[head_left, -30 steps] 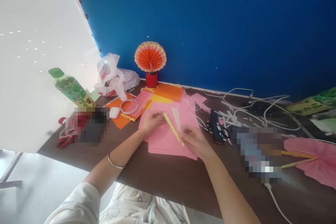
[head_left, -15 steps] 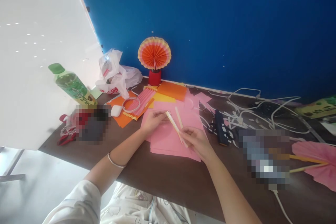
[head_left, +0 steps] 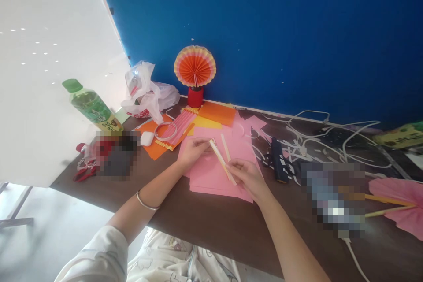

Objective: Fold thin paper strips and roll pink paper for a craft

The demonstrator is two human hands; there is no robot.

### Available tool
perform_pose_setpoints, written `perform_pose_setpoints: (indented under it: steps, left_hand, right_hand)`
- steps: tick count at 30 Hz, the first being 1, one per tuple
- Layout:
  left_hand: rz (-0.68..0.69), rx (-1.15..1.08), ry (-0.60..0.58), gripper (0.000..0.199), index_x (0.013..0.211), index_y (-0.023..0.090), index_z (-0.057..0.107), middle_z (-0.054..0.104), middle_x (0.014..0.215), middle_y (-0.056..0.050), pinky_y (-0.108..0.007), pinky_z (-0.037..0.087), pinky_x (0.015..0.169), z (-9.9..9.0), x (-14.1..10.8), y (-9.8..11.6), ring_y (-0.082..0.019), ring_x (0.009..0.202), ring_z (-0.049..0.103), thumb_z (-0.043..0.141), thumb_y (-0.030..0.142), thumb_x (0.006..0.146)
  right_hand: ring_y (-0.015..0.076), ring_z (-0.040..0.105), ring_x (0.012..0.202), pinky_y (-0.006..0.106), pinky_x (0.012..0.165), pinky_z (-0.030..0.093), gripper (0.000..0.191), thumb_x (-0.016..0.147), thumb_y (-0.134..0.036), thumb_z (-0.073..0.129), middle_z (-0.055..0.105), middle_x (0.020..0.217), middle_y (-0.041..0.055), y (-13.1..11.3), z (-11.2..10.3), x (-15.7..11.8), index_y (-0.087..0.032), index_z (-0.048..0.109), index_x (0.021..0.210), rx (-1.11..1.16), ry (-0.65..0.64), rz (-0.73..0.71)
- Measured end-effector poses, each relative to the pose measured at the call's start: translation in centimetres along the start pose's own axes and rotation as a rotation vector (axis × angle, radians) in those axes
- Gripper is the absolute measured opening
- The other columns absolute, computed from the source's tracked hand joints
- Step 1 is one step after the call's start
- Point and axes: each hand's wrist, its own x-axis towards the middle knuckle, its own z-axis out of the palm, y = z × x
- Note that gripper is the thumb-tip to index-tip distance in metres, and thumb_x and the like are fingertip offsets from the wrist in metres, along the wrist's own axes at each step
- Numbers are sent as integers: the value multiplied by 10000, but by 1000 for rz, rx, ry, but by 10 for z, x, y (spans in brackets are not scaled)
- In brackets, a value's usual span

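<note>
We pinch a folded yellow strip (head_left: 222,162) at both ends: our left hand (head_left: 193,149) grips its far tip, our right hand (head_left: 246,174) its near end, over the pink sheets (head_left: 211,176) on the tabletop (head_left: 211,224). A second strip (head_left: 225,147) stands beside it. One finished paper fan (head_left: 194,66) stands far back; this piece seems only half made.

green bottle (head_left: 90,106), paper fan (head_left: 194,66), perhaps cables (head_left: 330,136)

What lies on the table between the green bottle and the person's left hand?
In the head view, between the green bottle and the left hand lie a white earbud case, a clear tape ring and orange paper.
</note>
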Motion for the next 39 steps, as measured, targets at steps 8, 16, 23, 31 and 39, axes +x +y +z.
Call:
perform_pose_setpoints:
  steps: [8,16,23,31,39]
  left_hand:
    - [-4,46,10,257,900,139,673,697,884,-88,-353,507,777,1,-2,1,-205,813,660,637,326,727]
    - [8,87,4,226,882,141,676,698,870,-83,-323,520,723,4,-5,4,-195,779,660,643,288,714]
    - [-17,44,17,201,866,140,677,703,850,-76,-317,522,749,4,-2,3,-192,794,664,645,270,716]
    - [-14,9,19,241,890,134,677,699,861,-87,-329,517,773,2,-1,2,-192,786,666,643,304,723]
    - [0,6,10,265,888,133,680,701,856,-87,-327,507,788,0,2,-1,-184,776,666,649,333,718]
  right_hand:
    - [42,301,448,204,419,205,276,619,-392,731,433,536,-49,4,-5,1,-171,567,642,117,21,-73]
    - [51,352,468,200,414,216,277,600,-387,743,452,574,-45,5,-2,3,-169,575,640,113,-21,-4]
    - [34,293,417,197,384,191,291,579,-388,749,408,517,-59,1,1,1,-157,585,644,112,-29,72]
    - [33,284,406,201,384,190,289,565,-384,751,392,492,-67,-1,1,0,-158,583,633,99,-20,91]
    - [33,274,409,203,394,189,283,578,-381,743,390,488,-67,-1,1,0,-158,575,621,97,-35,95]
